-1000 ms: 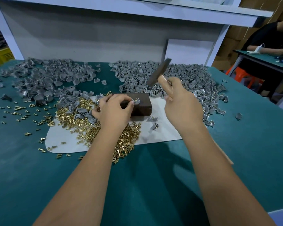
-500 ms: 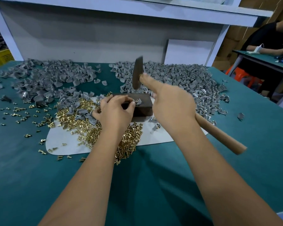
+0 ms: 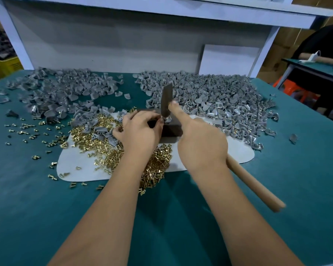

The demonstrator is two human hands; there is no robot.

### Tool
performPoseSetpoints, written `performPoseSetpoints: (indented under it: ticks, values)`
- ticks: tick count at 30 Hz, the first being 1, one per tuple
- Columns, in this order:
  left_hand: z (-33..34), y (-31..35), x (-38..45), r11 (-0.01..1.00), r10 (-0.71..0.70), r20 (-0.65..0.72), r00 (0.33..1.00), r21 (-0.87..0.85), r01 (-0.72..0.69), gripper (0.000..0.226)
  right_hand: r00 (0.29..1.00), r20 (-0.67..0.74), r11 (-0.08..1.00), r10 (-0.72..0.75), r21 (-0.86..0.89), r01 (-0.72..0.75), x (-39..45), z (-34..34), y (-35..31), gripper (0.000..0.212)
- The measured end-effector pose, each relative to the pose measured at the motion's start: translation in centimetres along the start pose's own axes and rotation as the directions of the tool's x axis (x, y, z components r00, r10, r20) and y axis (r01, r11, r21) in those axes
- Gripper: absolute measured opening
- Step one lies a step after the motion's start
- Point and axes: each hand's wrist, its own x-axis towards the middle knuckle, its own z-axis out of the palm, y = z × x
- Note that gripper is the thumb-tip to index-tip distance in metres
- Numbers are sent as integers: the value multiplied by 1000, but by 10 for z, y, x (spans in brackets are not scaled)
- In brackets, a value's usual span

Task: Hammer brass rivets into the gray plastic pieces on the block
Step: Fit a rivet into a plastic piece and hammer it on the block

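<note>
Head view: dark steel hammer head [image 3: 165, 101] stands upright w/ face down on small gray plastic piece [image 3: 167, 119] atop dark brown rectangular block [image 3: 171, 128]. Left hand [image 3: 137, 129] pinches piece from left, fingertips beside strike point. Right hand [image 3: 200, 144] grips pale wooden handle [image 3: 255, 186], index along it; handle runs back-right.

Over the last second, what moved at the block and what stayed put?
The right hand swung the hammer down from its raised tilt; its head now stands upright, the face on the gray piece atop the block. The left hand kept pinching that piece in place. The block, the rivet pile and the gray heaps did not shift.
</note>
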Motion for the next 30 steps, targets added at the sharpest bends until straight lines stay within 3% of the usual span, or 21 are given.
performPoseSetpoints:
  ticks: [4, 8, 11, 15, 18, 21, 25, 30]
  values:
    - [1, 0, 1, 1000, 11, 10, 1000, 20, -11, 9, 995, -91, 998, 36, -47, -41, -3, 0, -2, 79]
    - [1, 0, 1, 1000, -2, -5, 1000, 26, 2, 4, 1000, -6, 998, -1, -59, 0, -6, 4, -2, 77]
    - [2, 1, 0, 999, 17, -8, 1000, 39, -16, 7, 998, -70, 996, 1, -84, -7, -6, -1, -5, 77]
    - [1, 2, 0, 996, 11, -12, 1000, 85, -10, 11, 1000, -13, 998, -7, -65, 6, -7, 4, -3, 75]
    - [2, 1, 1, 994, 65, -30, 997, 90, -62, 12, 995, -93, 990, 23, -137, -36, -8, 0, -6, 75]
    - [2, 1, 0, 992, 53, -35, 998, 120, -48, 12, 999, -19, 995, -43, -91, 41, -8, 6, -3, 74]
    - [3, 1, 1, 988, 85, -42, 995, 129, -79, 13, 997, -70, 993, -14, -117, 6, -7, 2, -4, 75]
    - [2, 1, 1, 990, 78, -29, 996, 116, -75, 11, 1000, -31, 994, 1, -111, -4, -6, 5, -1, 78]
